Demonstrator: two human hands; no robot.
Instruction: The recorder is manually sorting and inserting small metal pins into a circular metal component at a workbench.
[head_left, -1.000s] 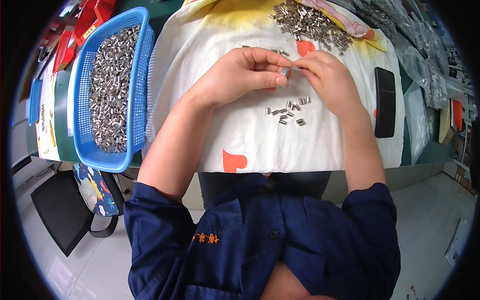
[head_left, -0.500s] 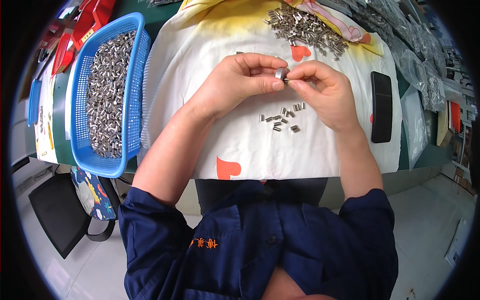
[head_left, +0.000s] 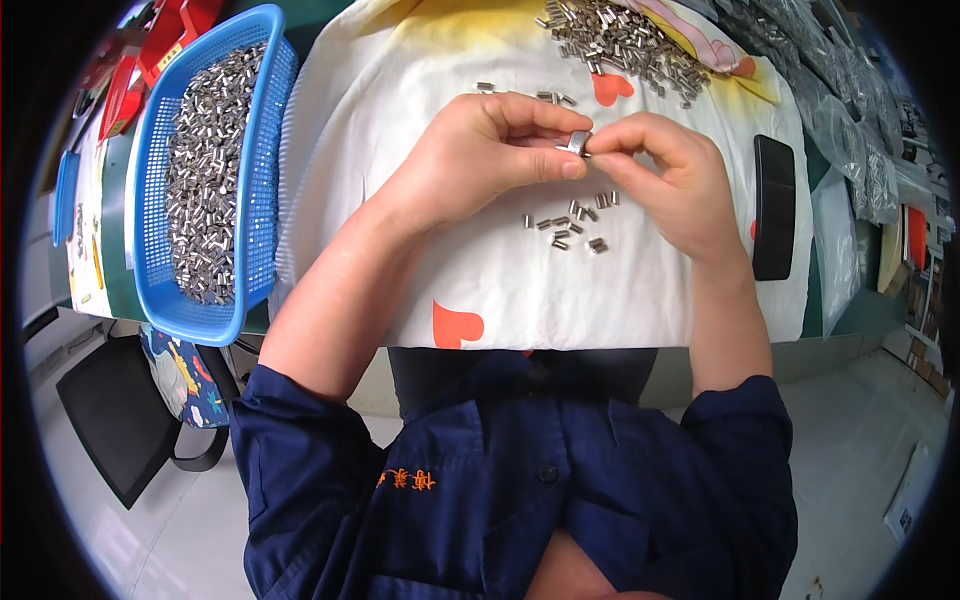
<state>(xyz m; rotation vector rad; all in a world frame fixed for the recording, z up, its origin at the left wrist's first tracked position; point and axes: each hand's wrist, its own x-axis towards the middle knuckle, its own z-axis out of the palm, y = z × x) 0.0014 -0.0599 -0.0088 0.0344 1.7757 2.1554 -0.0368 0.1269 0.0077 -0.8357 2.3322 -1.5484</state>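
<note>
My left hand [head_left: 470,155] pinches a small silvery metal ring [head_left: 577,143] between thumb and fingers, above the white cloth. From the other side, the thumb and forefinger of my right hand [head_left: 675,180] close together at the ring's edge. Whatever they grip there is too small and covered to make out. Just below my hands lie several loose short metal cylinders [head_left: 561,222] on the cloth. A few more cylinders [head_left: 550,97] rest beyond my left hand. Farther back on the right is a large heap of the same cylinders [head_left: 630,48].
A blue plastic basket [head_left: 262,180] full of small metal cylinders stands at the left. To the right lies a flat black phone-like object [head_left: 773,205] on the cloth [head_left: 350,150]. Clear plastic bags [head_left: 850,150] crowd the far right. A black chair [head_left: 112,420] stands at lower left.
The whole view has shifted slightly. Both hands remain together at the ring, which now shows at a different tilt. More loose cylinders have come into sight beyond my left hand.
</note>
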